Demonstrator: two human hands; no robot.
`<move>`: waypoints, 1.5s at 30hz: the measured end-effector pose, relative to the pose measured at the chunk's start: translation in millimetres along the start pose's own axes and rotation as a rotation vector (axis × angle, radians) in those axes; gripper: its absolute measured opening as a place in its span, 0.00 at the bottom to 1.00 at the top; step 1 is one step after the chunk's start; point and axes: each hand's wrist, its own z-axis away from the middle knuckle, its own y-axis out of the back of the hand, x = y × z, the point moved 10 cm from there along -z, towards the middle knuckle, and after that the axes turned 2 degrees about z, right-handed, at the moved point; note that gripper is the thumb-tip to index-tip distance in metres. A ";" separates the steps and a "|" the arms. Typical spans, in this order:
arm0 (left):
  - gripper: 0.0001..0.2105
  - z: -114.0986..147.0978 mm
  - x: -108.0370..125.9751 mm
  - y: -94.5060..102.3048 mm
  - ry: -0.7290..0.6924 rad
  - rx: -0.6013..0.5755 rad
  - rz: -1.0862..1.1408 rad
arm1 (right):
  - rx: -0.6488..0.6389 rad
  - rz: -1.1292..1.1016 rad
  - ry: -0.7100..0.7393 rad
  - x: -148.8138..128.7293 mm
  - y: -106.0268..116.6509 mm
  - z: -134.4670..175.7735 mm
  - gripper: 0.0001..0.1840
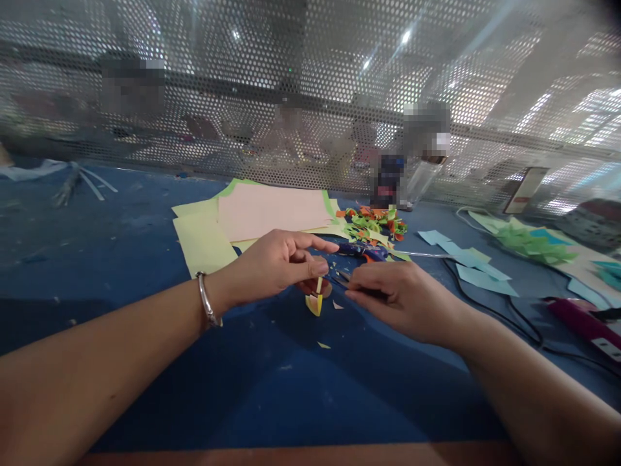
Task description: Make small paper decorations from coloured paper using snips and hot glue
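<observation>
Between the thumb and fingers of my left hand (286, 262) is a small yellow paper piece (314, 304), its curved end hanging downward. The fingers of my right hand (402, 294) are closed round a slim metal tool (342, 278) with narrow tips, perhaps tweezers. Those tips point at the left fingertips, with a small gap between. Most of the tool is hidden in the palm. Just beyond both hands lies a dark blue glue gun (361, 250) with an orange trigger and a clear glue stick (422, 254) in its back.
Pink and yellow-green paper sheets (276, 210) lie behind my left hand. Curled paper scraps (371, 223) are heaped beyond the glue gun. Light blue paper pieces (480, 275), a black cable (524, 336) and a purple power strip (585, 327) lie right. A perforated metal screen (233, 97) stands behind.
</observation>
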 end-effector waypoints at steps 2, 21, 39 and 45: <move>0.21 -0.4 -1.9 -0.1 0.008 -0.005 0.006 | 0.001 0.005 -0.013 1.0 -0.2 0.1 0.11; 0.07 -2.1 -13.4 4.0 0.074 -0.016 -0.034 | -0.039 -0.137 -0.137 18.2 -10.4 3.8 0.07; 0.07 1.6 -10.4 -0.7 0.108 -0.016 0.026 | -0.020 -0.155 -0.097 13.2 -7.8 4.2 0.08; 0.04 2.4 -8.5 -1.6 0.116 -0.015 0.117 | -0.017 -0.144 -0.070 10.7 -8.0 4.6 0.08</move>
